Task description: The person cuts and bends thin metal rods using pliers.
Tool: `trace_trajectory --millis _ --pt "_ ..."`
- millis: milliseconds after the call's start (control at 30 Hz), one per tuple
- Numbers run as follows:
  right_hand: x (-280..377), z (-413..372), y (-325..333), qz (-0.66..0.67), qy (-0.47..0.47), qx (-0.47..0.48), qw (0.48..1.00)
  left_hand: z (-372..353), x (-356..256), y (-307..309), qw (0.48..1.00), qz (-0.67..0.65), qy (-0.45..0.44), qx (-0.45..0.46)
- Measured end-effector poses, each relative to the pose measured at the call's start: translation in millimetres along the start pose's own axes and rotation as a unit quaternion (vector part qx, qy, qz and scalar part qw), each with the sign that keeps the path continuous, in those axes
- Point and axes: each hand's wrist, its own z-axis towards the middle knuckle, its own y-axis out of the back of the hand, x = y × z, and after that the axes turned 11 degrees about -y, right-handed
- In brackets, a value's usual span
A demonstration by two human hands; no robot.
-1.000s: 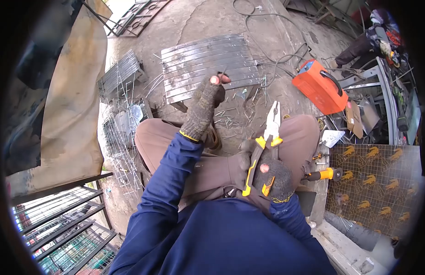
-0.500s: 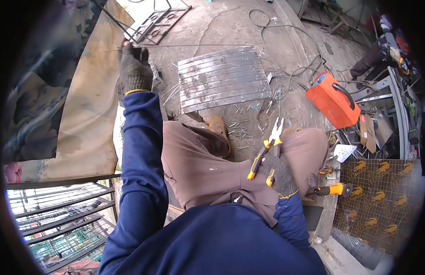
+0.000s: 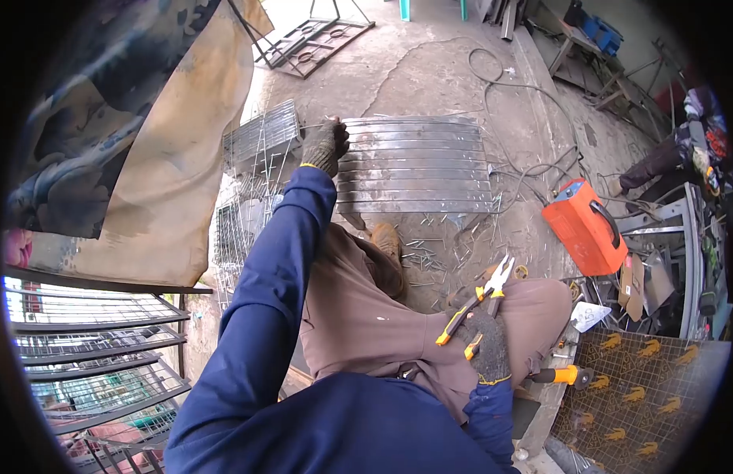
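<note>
My left hand [image 3: 325, 148], in a dark knit glove, is closed at the far left corner of a low slatted metal table [image 3: 414, 170]. It grips a thin metal rod [image 3: 306, 126], a short length of which shows left of the fist; its course along the table's far edge is hard to make out. Over my right thigh, my gloved right hand [image 3: 486, 347] is wrapped round combination pliers [image 3: 478, 304] with yellow and black handles. The handles are spread, and the jaws point away from me with nothing visible between them.
Cut rod pieces [image 3: 422, 257] litter the floor beyond my feet. Stacked metal strips and wire mesh [image 3: 263, 134] stand left of the table. An orange machine [image 3: 584, 229] with a cable sits at right. A yellow angle grinder [image 3: 562, 375] lies beside my right leg.
My left hand has come right and nearer, from beyond the table's left side to its far left corner, bringing the rod along. The pliers stay in my right hand; the view has shifted.
</note>
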Motion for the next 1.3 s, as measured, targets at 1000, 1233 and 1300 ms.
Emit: trace_trajectory --millis 1000,1233,1300 --pt "62 22 6 0.374 -0.366 -0.058 0.85 -140 126 289 0.804 0.555 0.063 -0.204" --pt "60 26 4 0.376 -0.401 -0.082 0.831 -87 96 256 0.805 0.522 0.014 -0.281" --pt "65 27 3 0.376 -0.396 -0.068 0.835 -74 81 239 0.772 0.554 -0.022 -0.31"
